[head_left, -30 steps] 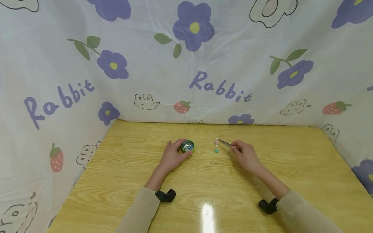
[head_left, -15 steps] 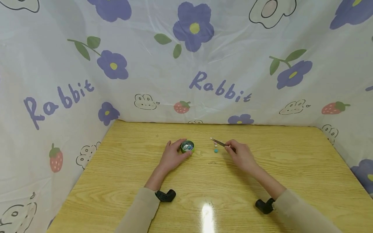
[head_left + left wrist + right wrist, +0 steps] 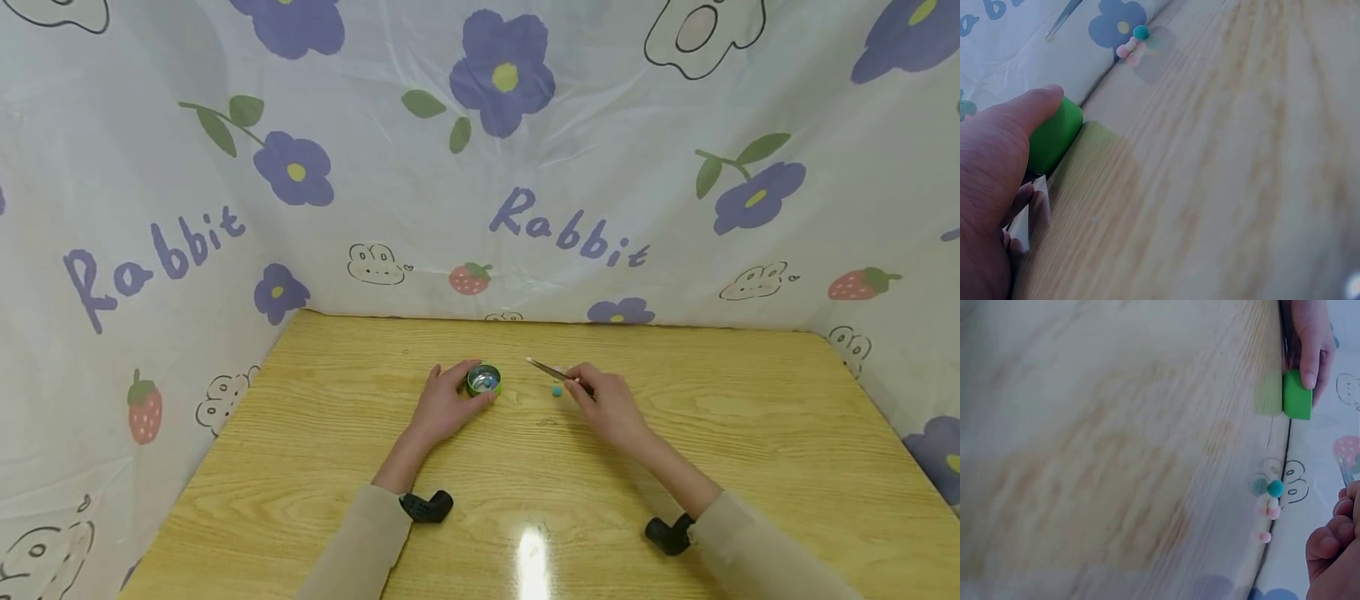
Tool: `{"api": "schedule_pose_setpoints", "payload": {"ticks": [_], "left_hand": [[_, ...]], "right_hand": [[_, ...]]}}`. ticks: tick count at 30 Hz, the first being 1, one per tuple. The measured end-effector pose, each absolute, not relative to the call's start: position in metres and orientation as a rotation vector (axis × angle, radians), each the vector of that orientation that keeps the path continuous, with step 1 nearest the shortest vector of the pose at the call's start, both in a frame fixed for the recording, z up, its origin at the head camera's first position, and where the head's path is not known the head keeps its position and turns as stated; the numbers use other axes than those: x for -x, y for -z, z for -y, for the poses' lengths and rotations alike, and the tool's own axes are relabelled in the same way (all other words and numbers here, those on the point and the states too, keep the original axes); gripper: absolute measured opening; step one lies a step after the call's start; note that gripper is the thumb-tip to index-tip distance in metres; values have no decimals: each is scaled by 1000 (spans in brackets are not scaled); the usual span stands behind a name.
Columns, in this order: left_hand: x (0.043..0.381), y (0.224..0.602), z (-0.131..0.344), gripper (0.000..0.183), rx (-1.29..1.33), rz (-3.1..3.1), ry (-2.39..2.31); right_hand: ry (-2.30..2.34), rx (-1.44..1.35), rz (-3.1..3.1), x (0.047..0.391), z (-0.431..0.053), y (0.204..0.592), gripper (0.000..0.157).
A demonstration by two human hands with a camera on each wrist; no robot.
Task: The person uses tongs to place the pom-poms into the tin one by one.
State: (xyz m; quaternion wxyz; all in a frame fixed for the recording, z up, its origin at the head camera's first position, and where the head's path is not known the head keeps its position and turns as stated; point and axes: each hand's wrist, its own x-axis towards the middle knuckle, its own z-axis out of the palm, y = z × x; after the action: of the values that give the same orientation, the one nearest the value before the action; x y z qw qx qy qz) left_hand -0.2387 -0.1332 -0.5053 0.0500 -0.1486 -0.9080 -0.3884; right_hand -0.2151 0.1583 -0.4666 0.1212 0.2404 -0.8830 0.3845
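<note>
Thumb and fingers of my left hand [image 3: 445, 406] grip a small round green tin [image 3: 497, 388] standing on the table; inside its silvery interior lies a blue ball [image 3: 487, 382]. My right hand [image 3: 613, 408] pinches dark tweezers [image 3: 549, 369], pointing left toward the tin. At their tips sits a tiny white ball [image 3: 528, 360]. Under the tweezers, a teal ball [image 3: 557, 391] lies on the table, and small pink balls [image 3: 1272, 512] lie near it in the right wrist view. In the left wrist view, the tin's green side [image 3: 1057, 139] shows beneath my thumb.
The wooden table [image 3: 465, 533] meets a patterned cloth backdrop [image 3: 420, 183] at its far edge and left side. Black wrist devices are strapped at the left cuff [image 3: 427, 506] and right cuff [image 3: 669, 534].
My right hand has moved left with the tweezers, carrying the white ball from the row of small balls toward the tin. My left hand stays on the tin.
</note>
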Motion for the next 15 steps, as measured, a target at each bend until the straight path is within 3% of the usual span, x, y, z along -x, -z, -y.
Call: {"api": "schedule_pose_setpoints", "payload": {"ticks": [15], "left_hand": [[239, 506, 134, 60, 497, 2739, 1148]], "right_hand": [[-1110, -814, 2496, 214, -140, 473, 10]]}}
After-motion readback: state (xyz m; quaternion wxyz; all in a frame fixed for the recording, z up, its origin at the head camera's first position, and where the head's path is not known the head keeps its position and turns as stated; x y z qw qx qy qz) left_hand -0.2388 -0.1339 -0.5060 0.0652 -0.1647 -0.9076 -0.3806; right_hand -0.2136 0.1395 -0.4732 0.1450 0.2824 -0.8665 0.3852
